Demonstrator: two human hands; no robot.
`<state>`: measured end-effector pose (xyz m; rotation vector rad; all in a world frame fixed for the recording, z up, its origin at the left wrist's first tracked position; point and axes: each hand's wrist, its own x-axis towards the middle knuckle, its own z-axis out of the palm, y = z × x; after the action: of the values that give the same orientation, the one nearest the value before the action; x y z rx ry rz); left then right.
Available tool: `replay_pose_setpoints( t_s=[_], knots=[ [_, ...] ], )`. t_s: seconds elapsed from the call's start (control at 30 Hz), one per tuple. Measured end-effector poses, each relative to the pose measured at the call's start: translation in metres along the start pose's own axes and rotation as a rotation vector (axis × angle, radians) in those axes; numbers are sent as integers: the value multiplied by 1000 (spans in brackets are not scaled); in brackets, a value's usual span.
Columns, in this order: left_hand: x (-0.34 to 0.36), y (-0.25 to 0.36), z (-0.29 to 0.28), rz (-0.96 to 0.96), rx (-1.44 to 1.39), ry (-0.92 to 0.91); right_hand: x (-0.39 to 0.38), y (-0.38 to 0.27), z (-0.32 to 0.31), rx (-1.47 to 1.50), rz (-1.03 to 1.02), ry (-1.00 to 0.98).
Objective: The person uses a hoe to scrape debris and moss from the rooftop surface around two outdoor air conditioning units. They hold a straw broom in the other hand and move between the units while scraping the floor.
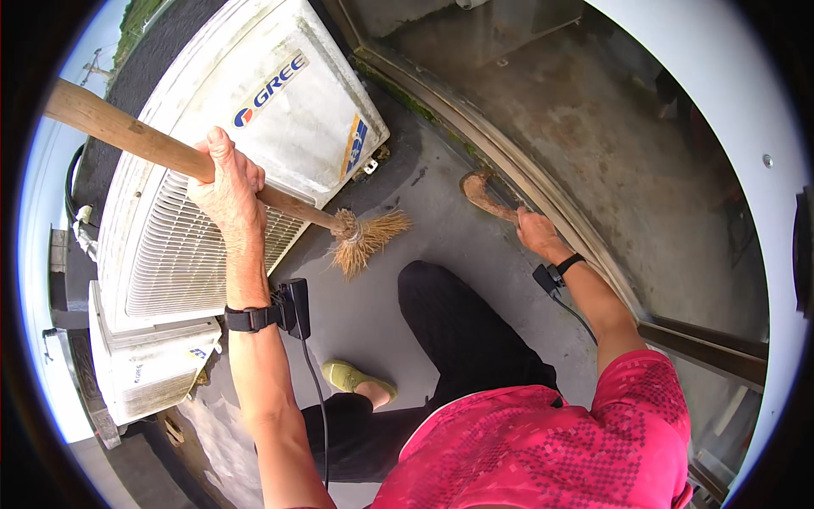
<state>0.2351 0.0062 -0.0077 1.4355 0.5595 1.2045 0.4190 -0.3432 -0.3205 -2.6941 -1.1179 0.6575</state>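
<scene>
My left hand (229, 187) is wrapped round the wooden handle of a short straw broom (370, 239), thumb lying along the stick. The handle slants up to the left, and the worn, splayed bristles are over the grey floor beside a white air-conditioner outdoor unit (318, 110). On the right, my right hand (539, 234) grips what looks like a rusty sickle (485, 197). Its curved brown blade lies close to the floor, next to the window frame's lower rail (526, 174). My fingers hide most of the sickle's handle.
Green moss (415, 106) grows along the frame's foot, with a large glass pane (593, 110) behind it. A second outdoor unit (157, 373) stands at lower left. Black cables hang from the devices strapped to my wrists. My bent knee (432, 293) rises between my arms.
</scene>
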Motion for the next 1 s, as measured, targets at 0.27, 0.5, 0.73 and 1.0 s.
replay_pose_setpoints(
  t_s=[0.27, 0.5, 0.73, 1.0],
  knots=[
    [28, -17, -16, 98, 96, 111, 64, -36, -13, 21, -56, 57],
    [45, -31, -28, 60, 12, 186, 9, -3, -2, -32, -12, -6],
    [48, -37, -8, 64, 11, 219, 66, -35, -16, 8, -50, 38],
    [72, -55, 0, 67, 110, 265, 74, -38, -18, -11, -62, 16]
  ],
)
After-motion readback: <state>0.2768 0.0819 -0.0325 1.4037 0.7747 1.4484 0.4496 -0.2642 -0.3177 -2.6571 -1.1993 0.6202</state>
